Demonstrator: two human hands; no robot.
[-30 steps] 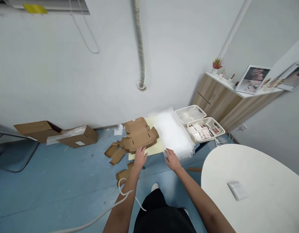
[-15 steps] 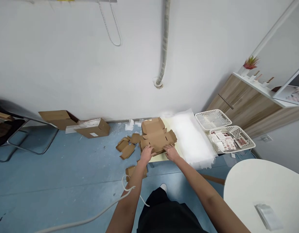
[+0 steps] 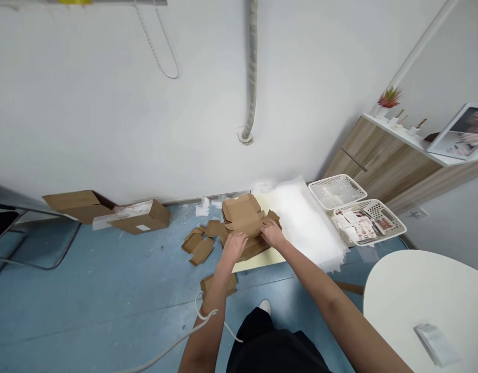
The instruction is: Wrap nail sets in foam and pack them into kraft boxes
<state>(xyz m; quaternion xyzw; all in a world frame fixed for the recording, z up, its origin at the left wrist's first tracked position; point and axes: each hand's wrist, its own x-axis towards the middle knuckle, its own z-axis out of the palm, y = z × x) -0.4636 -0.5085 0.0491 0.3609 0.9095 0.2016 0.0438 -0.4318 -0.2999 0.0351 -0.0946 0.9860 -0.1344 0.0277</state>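
Both of my hands are on the near part of a partly folded brown cardboard box (image 3: 244, 216), on top of a low pale yellow table. My left hand (image 3: 234, 248) grips its near left corner, fingers bent over the edge. At the near right side, my right hand (image 3: 272, 233) has its fingers closed on a raised flap. The box's far panel lies spread toward the wall. More flat cardboard (image 3: 256, 248) lies beneath it. Where the fingertips meet the card is partly hidden.
A stack of white foam sheets (image 3: 301, 217) lies right of the box, beside white baskets (image 3: 392, 233). Loose box pieces (image 3: 202, 248) lie on the floor at left. A round white table (image 3: 413, 295) stands at right. A white cable (image 3: 176, 348) crosses near my left arm.
The box's near panel has been lifted and folded up away from me, uncovering cardboard below. My hands have turned inward with it. The view has shifted slightly.
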